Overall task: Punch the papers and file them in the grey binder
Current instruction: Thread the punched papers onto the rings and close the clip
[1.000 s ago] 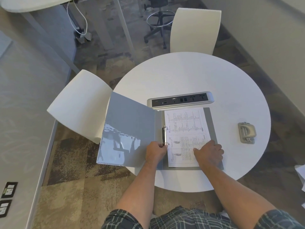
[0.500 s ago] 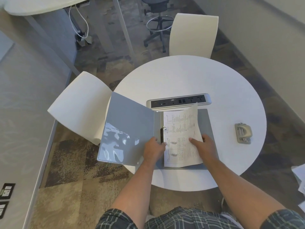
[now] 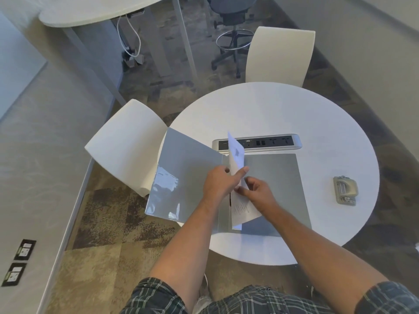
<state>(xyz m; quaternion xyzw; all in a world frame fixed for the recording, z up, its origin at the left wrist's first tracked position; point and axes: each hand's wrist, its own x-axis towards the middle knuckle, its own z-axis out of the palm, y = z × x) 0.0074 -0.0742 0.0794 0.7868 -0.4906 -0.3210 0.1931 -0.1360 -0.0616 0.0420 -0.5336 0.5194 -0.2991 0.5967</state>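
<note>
The grey binder lies open on the round white table, its left cover hanging past the table's edge. The printed papers stand almost upright over the binder's spine, lifted off the right cover. My left hand grips them from the left, thumb against the sheet. My right hand pinches the lower part of the papers from the right. The binder's rings are hidden behind my hands. A grey hole punch sits at the table's right side, apart from both hands.
A silver power strip lies just beyond the binder. White chairs stand at the table's left and far side. A desk and an office chair are farther back. White sheets show at the right edge of the view.
The papers lay flat on the right cover a second ago; now they are swung up to nearly vertical over the spine. Both hands have moved to grip them.
</note>
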